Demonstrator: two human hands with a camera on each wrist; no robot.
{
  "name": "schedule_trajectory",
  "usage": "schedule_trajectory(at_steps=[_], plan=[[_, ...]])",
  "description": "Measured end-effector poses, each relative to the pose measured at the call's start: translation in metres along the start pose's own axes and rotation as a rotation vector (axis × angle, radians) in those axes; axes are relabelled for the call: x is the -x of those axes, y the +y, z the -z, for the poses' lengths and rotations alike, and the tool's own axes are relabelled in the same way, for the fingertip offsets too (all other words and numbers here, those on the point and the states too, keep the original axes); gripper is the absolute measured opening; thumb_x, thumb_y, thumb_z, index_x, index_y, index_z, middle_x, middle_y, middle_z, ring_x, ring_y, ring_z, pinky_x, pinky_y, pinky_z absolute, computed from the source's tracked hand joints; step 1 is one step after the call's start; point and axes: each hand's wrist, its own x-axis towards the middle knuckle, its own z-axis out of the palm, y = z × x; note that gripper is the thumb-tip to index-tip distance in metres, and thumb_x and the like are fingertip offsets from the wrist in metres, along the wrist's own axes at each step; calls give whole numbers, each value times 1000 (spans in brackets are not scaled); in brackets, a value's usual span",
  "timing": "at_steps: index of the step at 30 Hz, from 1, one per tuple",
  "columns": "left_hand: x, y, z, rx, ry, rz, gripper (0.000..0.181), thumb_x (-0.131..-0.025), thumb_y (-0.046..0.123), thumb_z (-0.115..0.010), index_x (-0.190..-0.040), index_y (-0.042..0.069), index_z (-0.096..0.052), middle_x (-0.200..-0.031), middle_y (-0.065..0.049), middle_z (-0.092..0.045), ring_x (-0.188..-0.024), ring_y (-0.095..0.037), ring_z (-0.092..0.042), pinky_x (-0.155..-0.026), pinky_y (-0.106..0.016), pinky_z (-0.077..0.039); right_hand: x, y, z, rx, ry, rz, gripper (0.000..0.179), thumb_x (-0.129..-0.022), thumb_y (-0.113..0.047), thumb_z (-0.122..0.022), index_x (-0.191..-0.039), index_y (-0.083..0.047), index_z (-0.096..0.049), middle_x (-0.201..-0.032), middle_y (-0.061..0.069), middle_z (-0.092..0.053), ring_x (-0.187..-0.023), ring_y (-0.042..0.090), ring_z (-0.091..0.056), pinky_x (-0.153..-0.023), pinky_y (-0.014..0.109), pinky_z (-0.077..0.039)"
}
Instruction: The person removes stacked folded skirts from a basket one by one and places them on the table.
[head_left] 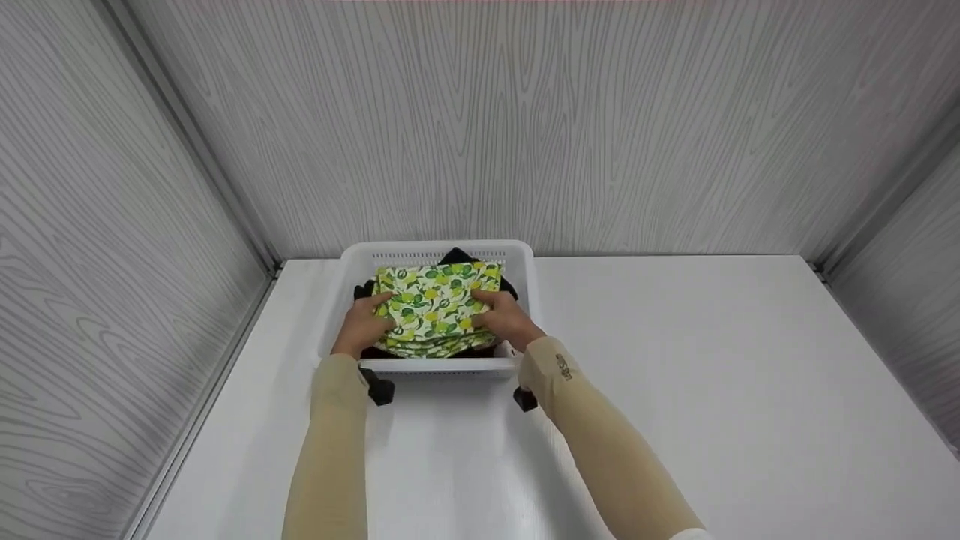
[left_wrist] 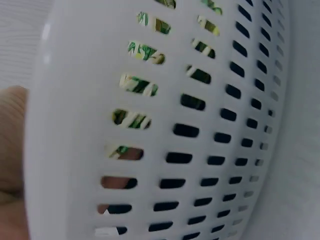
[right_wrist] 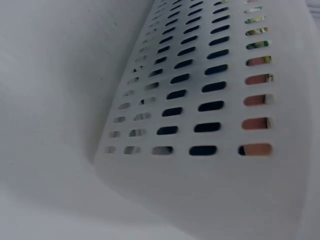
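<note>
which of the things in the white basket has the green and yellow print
The patterned cloth on top, between the left hand and the right hand; the black items showing around its edges have no visible print.

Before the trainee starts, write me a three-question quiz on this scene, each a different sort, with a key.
1. True or false: the left hand and the right hand both touch the printed cloth.
2. Choose: in the basket, what colour is the material poking out behind the cloth? A. Red. B. Black. C. Orange.
3. Fill in: in both wrist views, the basket's side shows rows of small ____.

Key: 1. True. 2. B. 3. Holes.
</note>
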Motion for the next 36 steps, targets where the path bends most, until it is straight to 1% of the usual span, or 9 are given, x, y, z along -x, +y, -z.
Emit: schedule_trajectory(at_steps=[5, 16, 20, 22, 25, 28, 31, 34, 36], plan=[[9, 8, -7, 66, 51, -36, 68, -98, 1, -54, -160, 10, -30, -165, -18, -21, -53, -10, -43, -64, -37, -47, 10, -6, 12, 24, 13, 47, 68, -94, 6, -55, -157, -4, -34, -162, 12, -33, -88, 18, -49, -68, 27, -43], [22, 28, -12, 150, 116, -119, 68, -97, 1, -55, -160, 12, -32, -166, -12, -23, -48, -10, -37, -57, -27, -42, 26, -10, 27, -47, 35, 149, 68, -95, 5, -54, -158, -6, -32, -165, 6, -27, -95, 15, -53, -73, 26, -46], [27, 34, -6, 117, 145, -134, 67, -97, 1, -56, -159, 10, -32, -166, -14, -22, -104, -18, -58, -86, -32, -46, 28, -14, 26, -85, 21, 171, 68, -96, 5, -53, -159, -7, -31, -165, 7, -28, -82, 9, -52, -68, 27, -46], [29, 37, -4, 115, 160, -142, 67, -97, 0, -55, -159, 9, -32, -166, -14, -22, -139, -25, -38, -101, -37, -38, 29, -17, 27, -97, 9, 182, 67, -97, 5, -53, -159, -9, -31, -165, 6, -27, -66, 11, -46, -63, 28, -43], [33, 43, -6, 143, 167, -162, 67, -97, -1, -55, -159, 9, -31, -166, -14, -20, -150, -29, -19, -107, -40, -32, 31, -20, 30, -104, 8, 206, 67, -96, 6, -53, -159, -8, -31, -165, 7, -28, -57, 11, -39, -59, 28, -40], [38, 47, -9, 155, 173, -175, 68, -97, 0, -55, -160, 10, -31, -166, -12, -21, -143, -26, -28, -98, -37, -38, 34, -22, 34, -104, 23, 213, 68, -95, 7, -54, -158, -8, -33, -164, 7, -30, -60, 11, -43, -58, 26, -42], [42, 48, -13, 146, 180, -185, 67, -98, 2, -56, -160, 12, -31, -166, -11, -22, -102, -14, -57, -76, -29, -45, 39, -24, 37, -96, 29, 213, 68, -94, 6, -55, -157, -8, -35, -163, 7, -32, -66, 12, -47, -61, 26, -44], [48, 49, -18, 159, 183, -205, 66, -99, 4, -57, -160, 13, -32, -165, -10, -24, -52, -8, -41, -57, -24, -39, 44, -25, 42, -84, 31, 223, 69, -93, 6, -56, -157, -9, -35, -163, 6, -32, -80, 15, -52, -67, 27, -46], [51, 49, -23, 175, 184, -224, 66, -99, 4, -58, -160, 13, -32, -165, -10, -24, -51, -6, -37, -53, -24, -37, 48, -24, 46, -79, 32, 228, 69, -93, 5, -56, -157, -9, -36, -163, 5, -32, -92, 17, -53, -72, 27, -46]])
